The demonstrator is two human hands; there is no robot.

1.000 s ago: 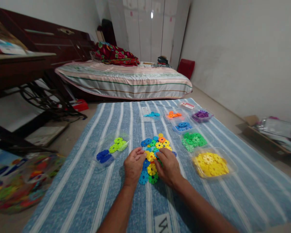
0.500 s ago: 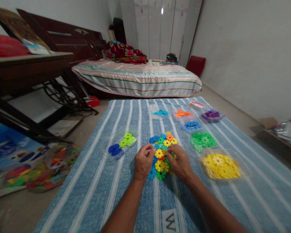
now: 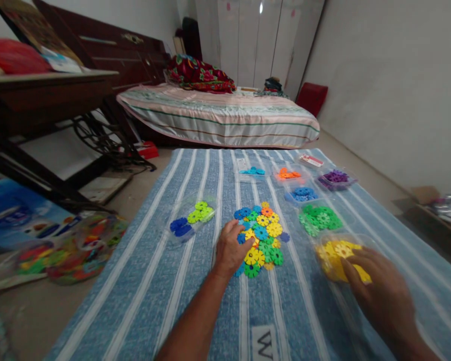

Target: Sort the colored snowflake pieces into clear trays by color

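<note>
A flat cluster of joined plastic flower discs (image 3: 262, 233) in yellow, blue, green and orange lies on the blue striped mat (image 3: 210, 301). My left hand (image 3: 231, 248) rests on the cluster's left edge, fingers curled down onto the discs. My right hand (image 3: 379, 293) is out to the right, blurred by motion, over the near edge of the clear tray of yellow discs (image 3: 336, 250). Its fingers point into the tray and I cannot see whether they hold a disc.
More clear trays hold green discs (image 3: 319, 219), blue discs (image 3: 302, 193), orange discs (image 3: 287, 174), purple discs (image 3: 335, 176), light blue discs (image 3: 252, 171), and dark blue with lime discs (image 3: 190, 220). A bag of mixed discs (image 3: 75, 248) lies left of the mat. A bed (image 3: 218, 113) stands behind.
My right hand left the cluster and swung right to the tray of yellow discs. My left hand stayed on the cluster. The camera view shifted slightly left.
</note>
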